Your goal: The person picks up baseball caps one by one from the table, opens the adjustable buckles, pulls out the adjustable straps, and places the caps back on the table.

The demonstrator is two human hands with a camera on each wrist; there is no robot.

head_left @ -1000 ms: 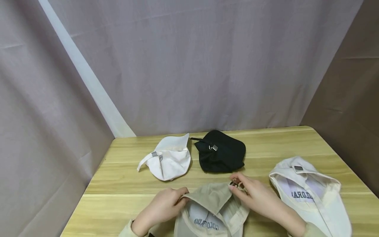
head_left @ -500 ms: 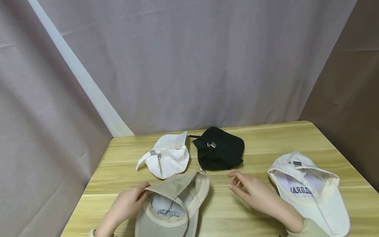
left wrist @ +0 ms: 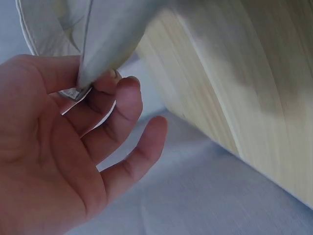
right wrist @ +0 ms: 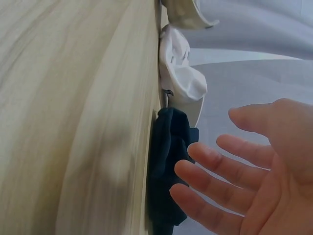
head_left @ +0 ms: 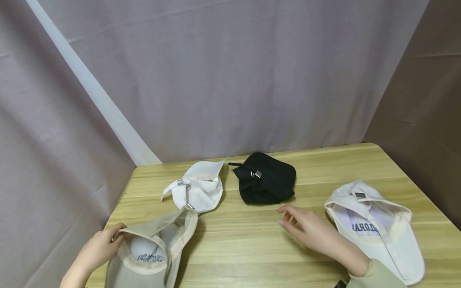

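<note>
My left hand [head_left: 99,246] pinches the back edge of an upturned beige cap [head_left: 151,252] at the table's near left corner; the left wrist view shows thumb and fingers [left wrist: 122,98] nipping the beige cap [left wrist: 98,34] fabric. My right hand [head_left: 306,230] hovers open over the wooden table [head_left: 245,240], holding nothing, fingers spread, between a black cap [head_left: 266,183] and a cream cap [head_left: 374,228] lying inside-up. In the right wrist view the relaxed fingers [right wrist: 220,161] of the right hand float beside the black cap [right wrist: 171,161].
A white cap [head_left: 196,188] lies folded at the back left, also seen as the white cap [right wrist: 178,73] in the right wrist view. Grey cloth [head_left: 216,80] hangs behind and to the left of the table. The table's left edge is close to my left hand.
My right hand let go of the beige cap and stayed near the middle. My left hand dragged the cap leftward to the near left corner.
</note>
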